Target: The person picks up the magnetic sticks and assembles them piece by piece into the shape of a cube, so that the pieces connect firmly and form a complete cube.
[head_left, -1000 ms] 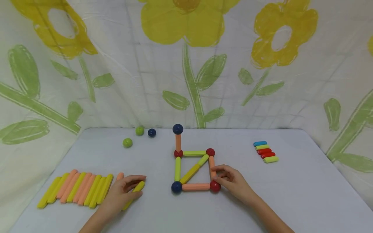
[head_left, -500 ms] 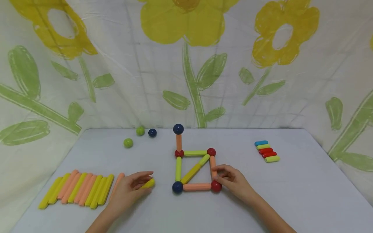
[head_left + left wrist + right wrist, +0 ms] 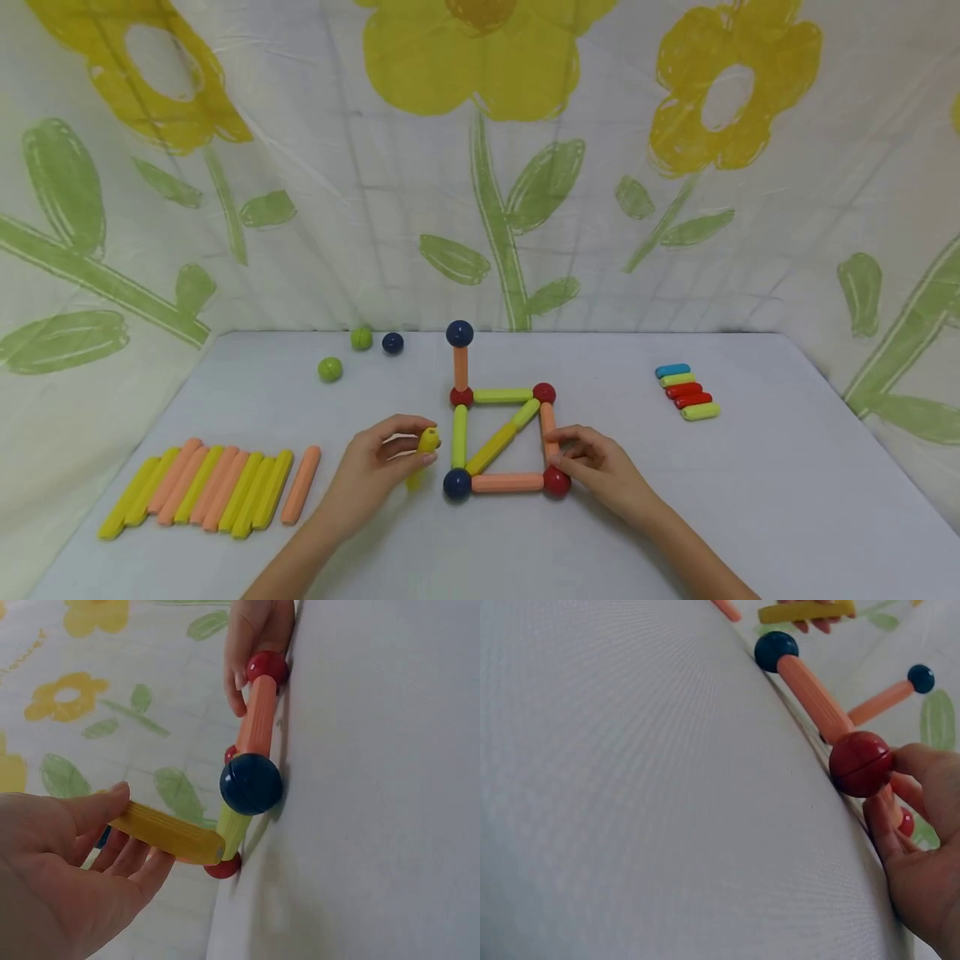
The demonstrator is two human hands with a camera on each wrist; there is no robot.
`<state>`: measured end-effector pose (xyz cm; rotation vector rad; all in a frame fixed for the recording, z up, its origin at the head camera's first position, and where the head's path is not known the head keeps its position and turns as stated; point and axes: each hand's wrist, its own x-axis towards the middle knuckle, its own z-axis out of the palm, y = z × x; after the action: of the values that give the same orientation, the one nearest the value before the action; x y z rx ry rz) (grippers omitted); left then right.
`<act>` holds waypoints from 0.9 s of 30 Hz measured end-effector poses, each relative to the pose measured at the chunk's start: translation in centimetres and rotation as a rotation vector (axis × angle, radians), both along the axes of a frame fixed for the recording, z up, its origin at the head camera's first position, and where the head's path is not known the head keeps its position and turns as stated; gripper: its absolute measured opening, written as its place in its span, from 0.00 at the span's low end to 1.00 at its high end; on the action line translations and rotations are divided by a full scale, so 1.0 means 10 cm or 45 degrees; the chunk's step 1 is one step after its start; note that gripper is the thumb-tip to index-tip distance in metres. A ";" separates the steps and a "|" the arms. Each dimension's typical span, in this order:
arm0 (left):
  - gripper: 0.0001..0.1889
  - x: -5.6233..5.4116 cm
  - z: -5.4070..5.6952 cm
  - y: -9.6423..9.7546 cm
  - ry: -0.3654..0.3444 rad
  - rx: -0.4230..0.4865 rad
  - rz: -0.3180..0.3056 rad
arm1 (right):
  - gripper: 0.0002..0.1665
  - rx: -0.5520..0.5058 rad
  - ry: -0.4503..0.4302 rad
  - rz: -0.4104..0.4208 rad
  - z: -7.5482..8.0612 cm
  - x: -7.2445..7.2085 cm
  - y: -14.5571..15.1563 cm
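Note:
My left hand [image 3: 375, 462] pinches a yellow stick [image 3: 169, 832] between thumb and fingers. The stick stands steeply tilted beside the front-left dark blue ball [image 3: 457, 483] of a ball-and-stick frame. That frame is a square with a yellow and yellow-green diagonal [image 3: 498, 440] across it. On its far left corner an orange stick [image 3: 461, 368] rises upright, topped by another dark blue ball [image 3: 460, 333]. At the right side my right hand [image 3: 603, 467] grips the orange side stick [image 3: 548, 417], fingertips right at the front-right red ball [image 3: 557, 481].
A row of yellow and orange sticks [image 3: 198, 487] lies at the left, with a single orange stick [image 3: 302, 485] apart. Two green balls [image 3: 330, 369] and a dark blue ball [image 3: 392, 342] sit at the back. Several short coloured sticks [image 3: 684, 390] lie at the right.
My left hand has moved right toward the frame with the yellow stick and turned it from lying low to steep. The single orange stick is now uncovered. My right hand has stayed put.

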<state>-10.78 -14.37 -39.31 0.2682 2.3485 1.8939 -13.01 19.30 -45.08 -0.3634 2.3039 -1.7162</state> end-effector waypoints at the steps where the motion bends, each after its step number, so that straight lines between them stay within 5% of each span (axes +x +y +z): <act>1: 0.18 0.00 0.01 0.02 0.008 0.020 -0.004 | 0.22 -0.001 0.001 0.000 0.00 0.00 0.00; 8: 0.19 -0.01 0.06 0.18 0.027 0.134 -0.009 | 0.22 -0.009 0.006 0.006 0.00 0.01 0.00; 15: 0.18 0.00 -0.04 0.27 0.062 0.222 -0.053 | 0.22 -0.019 0.016 0.018 0.01 0.01 0.01; 27: 0.20 0.01 -0.08 0.32 0.043 0.189 -0.074 | 0.23 -0.016 0.023 0.022 -0.01 0.01 0.01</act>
<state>-10.64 -11.13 -40.11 0.3806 2.1982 2.0543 -12.95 19.39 -45.16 -0.4023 2.2965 -1.7273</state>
